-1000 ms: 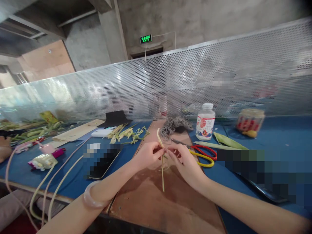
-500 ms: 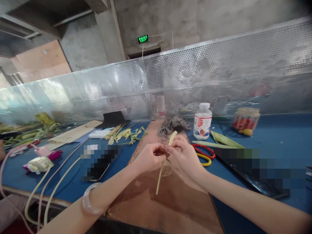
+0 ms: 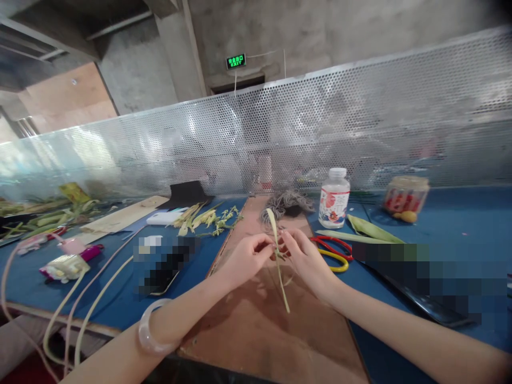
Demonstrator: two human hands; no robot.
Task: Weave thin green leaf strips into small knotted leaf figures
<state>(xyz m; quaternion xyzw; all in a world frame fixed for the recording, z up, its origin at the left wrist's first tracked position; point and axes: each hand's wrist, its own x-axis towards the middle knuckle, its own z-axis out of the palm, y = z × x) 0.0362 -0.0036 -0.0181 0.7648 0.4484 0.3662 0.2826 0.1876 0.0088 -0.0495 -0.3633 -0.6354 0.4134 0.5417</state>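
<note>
Above the brown board (image 3: 260,330), my left hand (image 3: 250,256) pinches a thin pale green leaf strip (image 3: 283,285) between thumb and fingertips. The strip stands nearly upright, its broad tip above my fingers and its narrow tail hanging down to the right. Small knotted ends stick out at its middle. My right hand (image 3: 304,258) is just right of the strip, its fingers curled and somewhat apart around the knotted part; whether they grip it is hard to make out. A bundle of grey cord (image 3: 290,202) lies behind my hands.
Right of the board are red-and-yellow-handled scissors (image 3: 334,255), a labelled bottle (image 3: 334,200), a jar (image 3: 406,197), green leaves (image 3: 374,229) and a dark, partly blurred object. Leaf pieces (image 3: 208,220), a phone (image 3: 170,272) and cables lie left. A perforated metal screen (image 3: 160,149) stands behind.
The strip has turned: its top now leans left and its tail points to the lower right. My right hand's fingers have loosened and moved slightly right, away from my left fingertips.
</note>
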